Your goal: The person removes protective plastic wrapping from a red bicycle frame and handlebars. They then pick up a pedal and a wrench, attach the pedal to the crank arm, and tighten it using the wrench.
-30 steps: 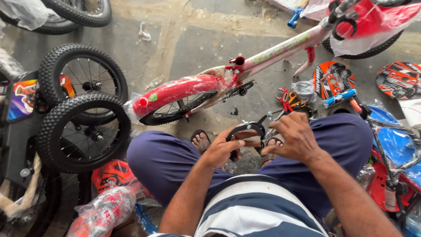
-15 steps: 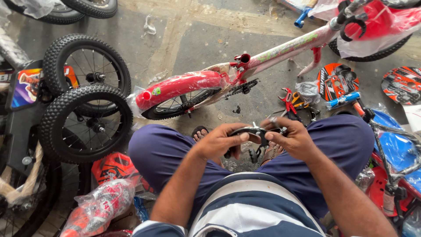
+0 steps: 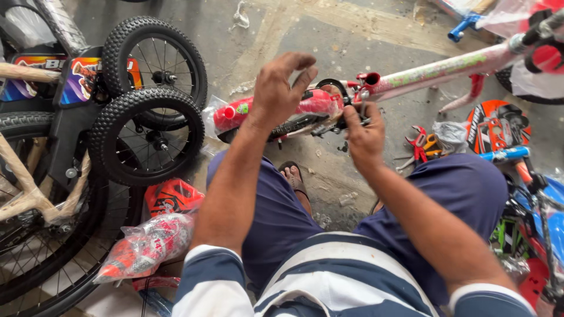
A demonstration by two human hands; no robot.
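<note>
Both hands have risen from the lap to the small red bicycle frame lying on the concrete floor, its front cut off; the left hand hovers loosely open above it, while the right hand pinches small black parts, mostly hidden.

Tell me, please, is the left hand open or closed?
Open: the left hand hovers with fingers curled apart over the red fender, gripping nothing.
</note>
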